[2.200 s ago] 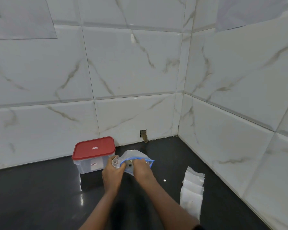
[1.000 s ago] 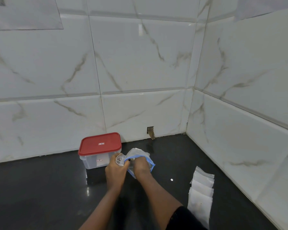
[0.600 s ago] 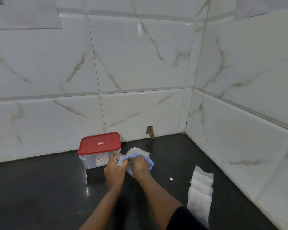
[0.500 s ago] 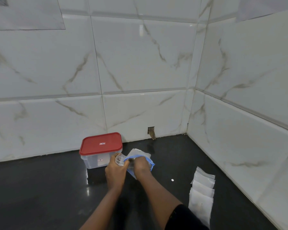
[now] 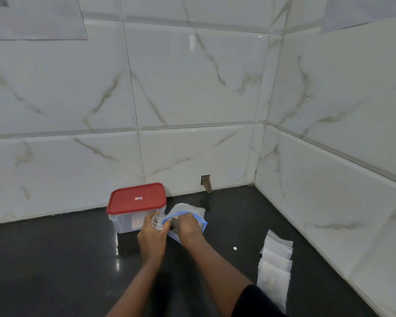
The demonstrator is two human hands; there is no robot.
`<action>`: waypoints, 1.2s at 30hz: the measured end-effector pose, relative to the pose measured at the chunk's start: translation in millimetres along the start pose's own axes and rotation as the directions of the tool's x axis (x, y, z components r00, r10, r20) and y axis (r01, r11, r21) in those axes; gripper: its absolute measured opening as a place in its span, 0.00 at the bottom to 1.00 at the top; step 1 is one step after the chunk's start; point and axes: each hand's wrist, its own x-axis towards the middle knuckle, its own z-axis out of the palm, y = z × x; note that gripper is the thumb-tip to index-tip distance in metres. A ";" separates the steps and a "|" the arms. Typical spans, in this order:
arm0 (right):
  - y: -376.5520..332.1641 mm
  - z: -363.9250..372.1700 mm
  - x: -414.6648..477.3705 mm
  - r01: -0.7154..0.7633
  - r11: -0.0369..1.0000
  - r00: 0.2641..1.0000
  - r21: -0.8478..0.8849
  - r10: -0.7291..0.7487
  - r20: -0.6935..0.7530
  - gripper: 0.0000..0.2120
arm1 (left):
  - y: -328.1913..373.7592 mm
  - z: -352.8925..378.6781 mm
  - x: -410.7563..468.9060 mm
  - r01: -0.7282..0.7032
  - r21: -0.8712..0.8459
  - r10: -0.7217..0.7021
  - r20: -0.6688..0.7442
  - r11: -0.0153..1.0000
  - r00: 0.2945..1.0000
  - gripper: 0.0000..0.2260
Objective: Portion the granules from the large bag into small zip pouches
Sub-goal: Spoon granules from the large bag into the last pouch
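A large clear bag (image 5: 188, 210) with a blue zip rim lies on the black counter (image 5: 55, 259), its mouth turned towards me. My right hand (image 5: 188, 227) reaches into that mouth; its fingers are hidden inside. My left hand (image 5: 150, 239) holds a small clear zip pouch (image 5: 157, 221) upright just left of the bag's opening. Dark granules show faintly between the two hands. A row of small pouches (image 5: 274, 264) lies overlapping on the counter at the right.
A clear plastic box with a red lid (image 5: 136, 197) stands against the back wall, just left of the hands. White marble tiles close the corner behind and to the right. A small white speck (image 5: 235, 248) lies on the counter.
The hands stay at the bag's mouth throughout, the right one inside it and the left holding the small pouch. Only the camera has shifted slightly.
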 end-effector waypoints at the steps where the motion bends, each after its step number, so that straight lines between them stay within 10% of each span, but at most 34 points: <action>1: -2.1 -0.2 -1.1 -0.020 0.999 1.000 -0.025 0.020 0.016 0.17 | 0.2 -0.7 -0.4 -0.004 -0.002 0.005 0.005 1.000 1.000 0.13; 14: -2.7 -14.3 -3.0 0.098 0.763 0.988 -0.638 0.003 0.156 0.16 | 2.3 9.0 -8.0 0.010 0.013 -0.010 0.031 1.000 0.999 0.15; 27: 12.7 -4.6 -0.7 -0.078 0.894 0.988 -0.440 0.128 0.083 0.11 | -2.5 8.5 -13.0 -0.021 0.035 0.020 0.013 0.999 1.000 0.16; 36: 7.7 3.0 -5.1 0.210 0.814 0.973 -0.541 -0.121 0.196 0.16 | -4.3 -1.2 -7.3 -0.019 0.037 0.019 -0.009 0.999 1.000 0.15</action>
